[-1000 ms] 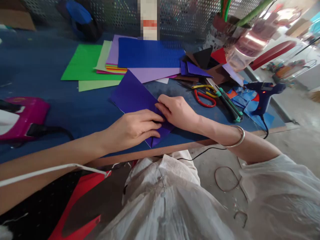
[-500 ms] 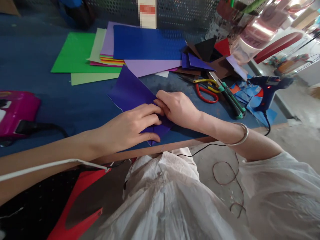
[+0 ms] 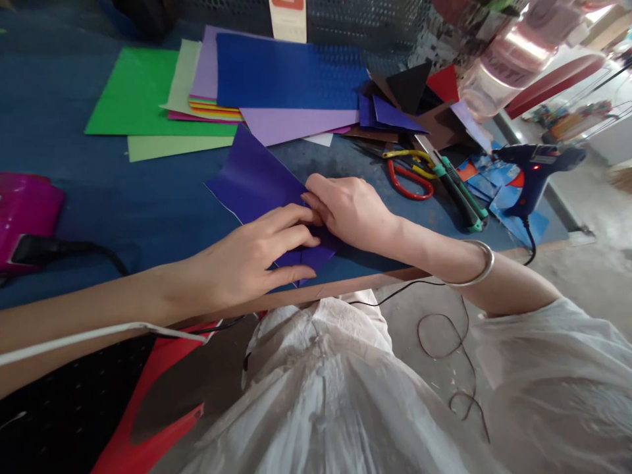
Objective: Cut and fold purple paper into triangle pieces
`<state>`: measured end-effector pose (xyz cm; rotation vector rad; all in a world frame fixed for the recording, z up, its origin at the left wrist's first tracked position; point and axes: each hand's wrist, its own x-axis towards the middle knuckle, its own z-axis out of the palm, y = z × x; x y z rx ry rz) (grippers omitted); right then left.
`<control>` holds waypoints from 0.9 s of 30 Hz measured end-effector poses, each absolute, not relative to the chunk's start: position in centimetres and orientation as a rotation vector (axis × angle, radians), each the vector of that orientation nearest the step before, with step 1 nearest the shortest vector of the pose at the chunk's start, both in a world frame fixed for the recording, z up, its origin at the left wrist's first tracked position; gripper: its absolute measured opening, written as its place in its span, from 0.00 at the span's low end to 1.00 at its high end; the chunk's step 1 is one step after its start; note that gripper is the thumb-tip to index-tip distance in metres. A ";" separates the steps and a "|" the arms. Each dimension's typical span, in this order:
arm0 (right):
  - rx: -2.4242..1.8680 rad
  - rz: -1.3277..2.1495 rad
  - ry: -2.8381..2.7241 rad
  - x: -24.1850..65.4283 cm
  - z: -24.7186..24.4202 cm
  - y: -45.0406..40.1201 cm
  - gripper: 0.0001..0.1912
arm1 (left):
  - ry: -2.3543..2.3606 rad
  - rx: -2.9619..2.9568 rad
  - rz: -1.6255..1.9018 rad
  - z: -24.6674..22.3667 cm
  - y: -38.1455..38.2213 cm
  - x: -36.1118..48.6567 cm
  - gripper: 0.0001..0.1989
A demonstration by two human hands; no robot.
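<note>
A sheet of purple paper (image 3: 261, 174), partly folded, lies on the blue tabletop (image 3: 168, 204) near its front edge. Across its lower part rests my left hand (image 3: 266, 247), thumb apart from the fingers, its fingertips pressing on the paper. My right hand (image 3: 353, 210) is closed at the paper's right edge, thumb and curled fingers pinching it there. The fingertips of both hands almost meet. Beneath them, part of the fold is hidden.
Behind the paper lie coloured sheets (image 3: 291, 72). To the right are scissors (image 3: 409, 181), a green-and-black utility knife (image 3: 457, 187) with its blade out, and a glue gun (image 3: 533, 174) with a red light. A magenta device (image 3: 29, 220) with a black plug stands at left.
The view has shifted slightly, so the things on the table sit a little differently in it. Both hands stay on the purple paper in nearly the same pose.
</note>
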<state>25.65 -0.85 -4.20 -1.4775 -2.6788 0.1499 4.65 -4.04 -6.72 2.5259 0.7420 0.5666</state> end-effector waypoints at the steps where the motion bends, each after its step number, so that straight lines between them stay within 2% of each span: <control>1: -1.484 0.147 -2.686 25.6 -4.2 -0.8 0.14 | 0.740 2.509 0.578 -6.7 -4.0 4.7 0.13; 9: -1.489 0.155 -2.684 25.6 -4.2 -0.8 0.14 | 0.774 2.478 0.627 -6.3 -3.9 5.3 0.12; 20: -1.592 0.118 -2.721 25.2 -3.7 -1.0 0.16 | 0.665 3.168 0.531 -5.7 -7.5 5.9 0.19; 27: -1.587 0.135 -2.723 25.3 -3.8 -0.9 0.17 | 0.659 2.908 0.566 -6.6 -6.8 4.8 0.18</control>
